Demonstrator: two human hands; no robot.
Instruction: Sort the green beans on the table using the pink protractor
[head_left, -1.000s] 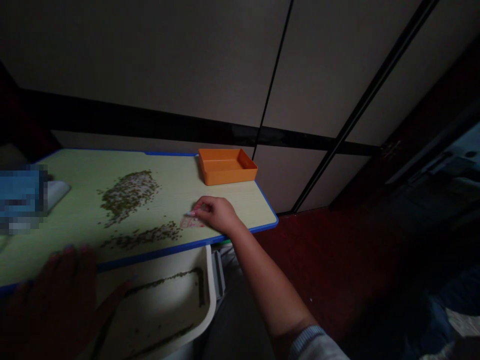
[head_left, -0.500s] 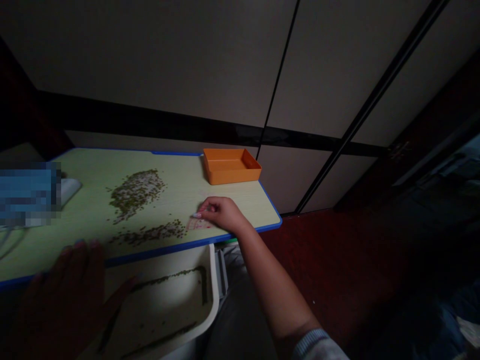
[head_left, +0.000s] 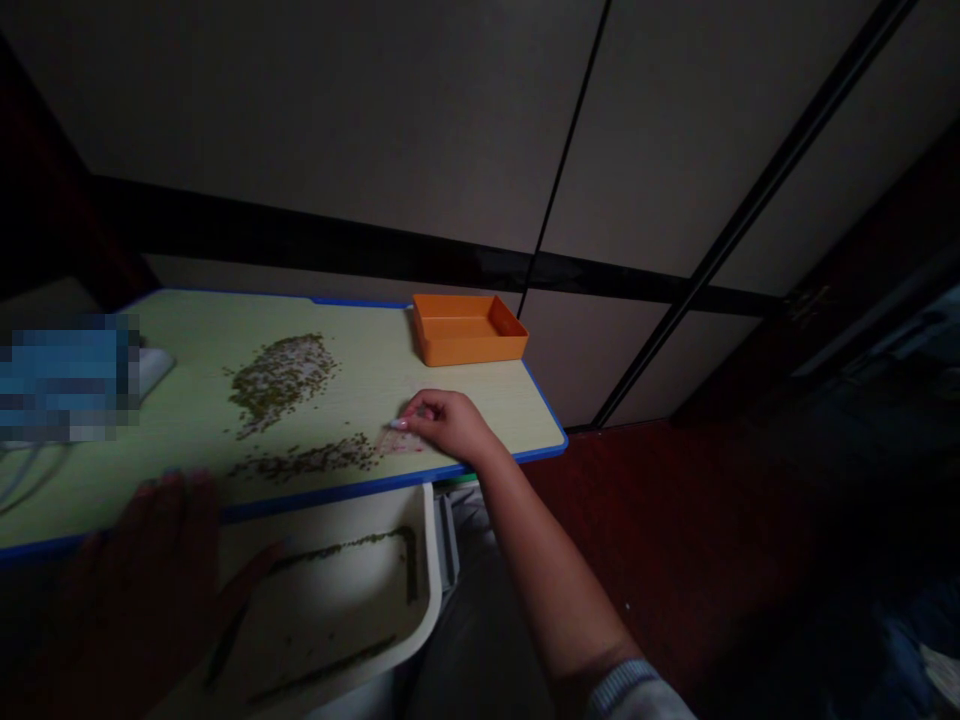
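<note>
My right hand (head_left: pixel 448 425) rests at the right part of the pale table, thumb and fingers pinched on a thin see-through piece with pink-red markings (head_left: pixel 401 441). Its exact kind is unclear. Just left of it lies a long strip of small dark seeds or grains (head_left: pixel 307 460). A larger heap of greenish and pale grains (head_left: pixel 285 378) is spread farther back. In deep shadow, my left hand (head_left: pixel 161 570) lies with fingers stretched over the table's front edge, above the left side of a whitish drawer-like bin (head_left: pixel 430 600). No held thing shows in it.
An orange open tray (head_left: pixel 476 350) stands at the table's back right corner. A blurred-out blue device (head_left: pixel 64 375) with a cable is at the left. Dark grains line the bin's inside edges. Cabinet doors (head_left: pixel 360 120) rise behind the blue-edged table (head_left: pixel 367 345).
The view has shifted slightly, so the table appears a little farther right and higher. Both hands keep nearly the same poses, and the grains look unchanged.
</note>
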